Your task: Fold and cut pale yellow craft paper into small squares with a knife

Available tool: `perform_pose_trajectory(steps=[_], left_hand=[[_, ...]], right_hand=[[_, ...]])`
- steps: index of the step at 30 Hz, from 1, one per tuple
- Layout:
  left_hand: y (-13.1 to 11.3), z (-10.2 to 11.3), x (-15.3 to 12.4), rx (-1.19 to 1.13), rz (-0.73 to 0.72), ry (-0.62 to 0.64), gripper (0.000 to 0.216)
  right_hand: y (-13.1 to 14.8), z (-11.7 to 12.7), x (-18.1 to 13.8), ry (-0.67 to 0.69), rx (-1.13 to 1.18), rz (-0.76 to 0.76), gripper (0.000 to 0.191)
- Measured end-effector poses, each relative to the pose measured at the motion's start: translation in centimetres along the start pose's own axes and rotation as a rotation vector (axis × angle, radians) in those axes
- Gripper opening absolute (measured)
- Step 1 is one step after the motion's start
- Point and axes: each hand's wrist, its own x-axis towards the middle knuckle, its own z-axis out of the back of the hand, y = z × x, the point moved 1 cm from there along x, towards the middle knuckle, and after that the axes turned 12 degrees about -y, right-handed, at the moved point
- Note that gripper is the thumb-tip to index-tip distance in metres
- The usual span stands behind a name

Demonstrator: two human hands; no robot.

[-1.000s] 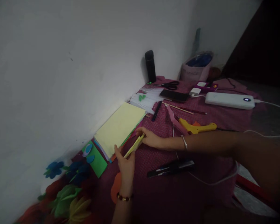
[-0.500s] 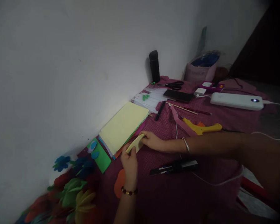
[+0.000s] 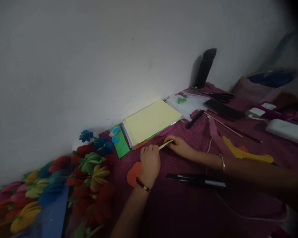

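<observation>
Both my hands hold one narrow folded strip of pale yellow paper (image 3: pixel 166 144) just above the maroon cloth (image 3: pixel 188 205). My left hand (image 3: pixel 150 162), with a bead bracelet at the wrist, is closed over the strip's near end. My right hand (image 3: pixel 179 145), with a metal bangle on its wrist, pinches the far end. Just behind the hands lies a stack of coloured sheets (image 3: pixel 151 121) with a pale yellow sheet on top. An orange cut-out (image 3: pixel 134 174) lies beside my left wrist.
Paper flowers (image 3: pixel 91 168) in many colours crowd the left along the white wall. A green sheet (image 3: pixel 121 145), black utility knife (image 3: pixel 196 179), yellow glue gun (image 3: pixel 248 154), pen (image 3: pixel 195 119), scissors (image 3: pixel 221 96), phone (image 3: pixel 223 109), black bottle (image 3: pixel 205 67), white power bank (image 3: pixel 286 131) and a bag (image 3: pixel 260 87) surround the hands.
The camera has swung left and down, bringing the paper flowers into view. The strip, held bowed and tilted before, now lies flatter between my hands, and my left hand has closed over its end.
</observation>
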Motion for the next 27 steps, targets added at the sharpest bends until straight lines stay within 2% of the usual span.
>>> perform_pose_trajectory(steps=[2,5,9,12,17,21,23,25,27], left_hand=[[0.4,-0.1,-0.3,-0.152,0.134,0.009,0.020],[0.8,-0.6,-0.6,-0.345,0.256,-0.001,0.027],[0.7,-1.4,-1.6,-0.725,0.498,0.018,0.034],[0.7,-1.7,-3.0,-0.749,0.552,0.064,0.037],[1.1,-1.2,-5.3,-0.671,0.472,0.142,0.038],[1.6,0.8,-5.2,-0.583,0.428,0.190,0.038],[1.7,2.7,-4.5,-0.402,0.332,0.113,0.035],[1.5,4.6,-3.7,-0.117,0.184,-0.006,0.030],[0.9,5.7,-3.3,0.096,0.063,-0.060,0.026]], right_hand=[[1.0,0.1,-0.2,0.022,0.098,-0.056,0.019],[2.3,-0.2,-0.4,0.079,0.251,-0.125,0.037],[2.1,-1.6,-1.1,0.185,0.258,-0.261,0.042],[1.7,-2.4,-2.0,0.159,0.235,-0.327,0.042],[2.6,-3.3,-3.9,0.214,0.214,-0.378,0.041],[3.3,-3.4,-4.4,0.214,0.306,-0.432,0.038],[3.2,-3.1,-4.0,0.185,0.327,-0.479,0.033],[2.9,-2.8,-3.4,0.146,0.330,-0.523,0.029],[2.6,-2.5,-2.7,0.111,0.333,-0.557,0.024]])
